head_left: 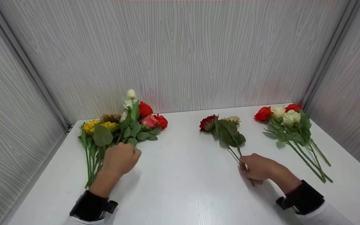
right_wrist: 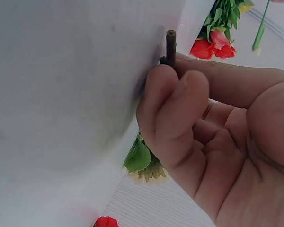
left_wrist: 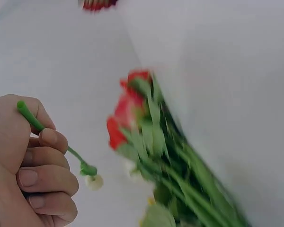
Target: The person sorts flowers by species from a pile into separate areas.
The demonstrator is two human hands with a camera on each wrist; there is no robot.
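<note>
My left hand pinches the green stem of a white tulip between thumb and index finger. In the left wrist view the stem end sticks out above the thumb, and the small white bud points away. Behind it lies a pile of red and pink roses, yellow sunflowers and green leaves. On the right, my right hand grips thin stems of a dark red many-petalled flower and a cream one, with big leaves. The cut stem end pokes past the right fingertips.
A bunch of red roses and white roses lies at the right of the white table, its stems toward the front. Grey wood-grain panels stand behind and at both sides.
</note>
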